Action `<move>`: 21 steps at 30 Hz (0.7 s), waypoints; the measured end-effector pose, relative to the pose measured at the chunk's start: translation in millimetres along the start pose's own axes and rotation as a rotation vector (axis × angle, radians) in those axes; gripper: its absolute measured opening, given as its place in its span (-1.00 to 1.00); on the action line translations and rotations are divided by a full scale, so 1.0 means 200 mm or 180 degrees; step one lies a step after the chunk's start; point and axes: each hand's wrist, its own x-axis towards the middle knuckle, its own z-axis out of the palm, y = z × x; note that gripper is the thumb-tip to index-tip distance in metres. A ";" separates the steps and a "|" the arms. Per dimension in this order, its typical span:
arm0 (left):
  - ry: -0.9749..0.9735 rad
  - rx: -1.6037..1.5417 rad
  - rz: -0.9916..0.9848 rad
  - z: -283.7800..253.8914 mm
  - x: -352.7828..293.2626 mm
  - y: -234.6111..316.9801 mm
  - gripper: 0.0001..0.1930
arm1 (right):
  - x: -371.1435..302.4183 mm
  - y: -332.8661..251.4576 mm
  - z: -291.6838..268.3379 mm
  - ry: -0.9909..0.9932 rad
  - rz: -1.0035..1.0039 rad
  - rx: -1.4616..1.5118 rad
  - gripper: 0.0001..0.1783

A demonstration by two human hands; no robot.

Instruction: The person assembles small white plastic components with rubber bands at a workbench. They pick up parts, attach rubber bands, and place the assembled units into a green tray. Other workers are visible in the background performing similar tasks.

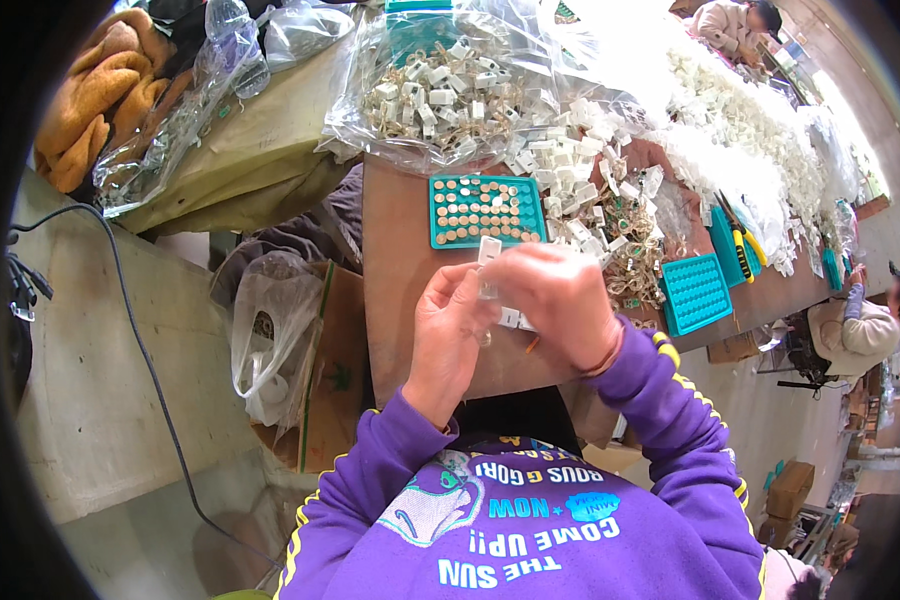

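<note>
Over the near part of the brown table, my left hand [444, 330] pinches a small white plastic case [489, 250] between thumb and fingers. My right hand [562, 300] is bent over the same case from the right, its fingers smeared by motion. Whether they grip anything cannot be made out. Just beyond my hands lies a teal tray [436, 222] filled with rows of small round metal discs, some silvery and some copper-toned. Beneath my hands, partly covered, another small white piece [510, 317] rests on the table.
White cases with thin wires [440, 95] fill a clear plastic bag at the back. Loose white cases [570, 170] are heaped to the right. A second teal tray [697, 293] and yellow-handled pliers [738, 240] lie farther right. A plastic bag [275, 340] hangs at left. Other people sit at far right.
</note>
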 end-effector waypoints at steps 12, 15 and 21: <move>0.0017 -0.0206 0.0088 -0.03 0.01 -0.02 -0.82 | 0.04 0.09 0.00 0.0492 0.0307 0.0282 -0.80; 0.0076 -0.0272 0.0025 -0.02 0.00 -0.01 -0.82 | 0.17 0.30 -0.07 0.0410 0.1083 -0.0010 -0.84; 0.0045 -0.0359 0.0081 -0.05 0.01 -0.02 -0.83 | 0.18 0.60 0.17 0.0075 0.0310 -0.1392 -0.89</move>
